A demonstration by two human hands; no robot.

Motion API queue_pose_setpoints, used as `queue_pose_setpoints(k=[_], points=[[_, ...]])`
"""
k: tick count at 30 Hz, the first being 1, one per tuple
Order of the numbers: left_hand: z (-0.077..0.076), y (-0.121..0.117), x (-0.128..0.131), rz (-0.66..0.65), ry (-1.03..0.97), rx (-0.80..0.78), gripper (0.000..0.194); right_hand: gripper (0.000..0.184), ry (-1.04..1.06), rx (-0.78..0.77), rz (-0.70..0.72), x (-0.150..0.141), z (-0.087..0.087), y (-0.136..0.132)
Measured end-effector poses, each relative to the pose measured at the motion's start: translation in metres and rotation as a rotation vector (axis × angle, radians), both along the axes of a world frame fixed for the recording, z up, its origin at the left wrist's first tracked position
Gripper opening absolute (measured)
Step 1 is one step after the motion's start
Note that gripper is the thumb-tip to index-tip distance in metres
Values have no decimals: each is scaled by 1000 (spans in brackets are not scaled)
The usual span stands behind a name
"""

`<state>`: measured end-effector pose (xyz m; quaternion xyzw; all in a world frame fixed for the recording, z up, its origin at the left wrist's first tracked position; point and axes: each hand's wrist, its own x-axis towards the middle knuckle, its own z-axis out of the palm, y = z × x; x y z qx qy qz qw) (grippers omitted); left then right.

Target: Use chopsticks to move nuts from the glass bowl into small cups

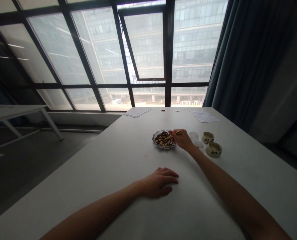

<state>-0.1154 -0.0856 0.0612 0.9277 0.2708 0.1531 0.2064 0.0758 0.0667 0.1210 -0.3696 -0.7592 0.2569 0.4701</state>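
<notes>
Chopsticks (175,134) in right hand (184,140) over glass dish (154,140)

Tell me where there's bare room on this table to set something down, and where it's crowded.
Free: the white table between the left hand and the glass dish, and the stretch beyond the dish towards the sheets of paper. Crowded: around the right hand holding chopsticks, beside the small white containers and two ceramic cups.

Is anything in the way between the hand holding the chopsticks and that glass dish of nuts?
No, nothing visible stands between them. The right hand is right beside the glass dish, and its chopsticks reach over the dish's rim, above the nuts.
</notes>
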Motion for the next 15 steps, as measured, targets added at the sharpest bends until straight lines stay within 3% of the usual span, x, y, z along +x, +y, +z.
queue_pose_setpoints(k=[6,15], points=[[0,0,0,0,-13,-2,37,55,-49,68,-20,-5,-3,-5],[1,-1,-1,1,-3,-2,37,57,35,76,-108,-3,-14,8]])
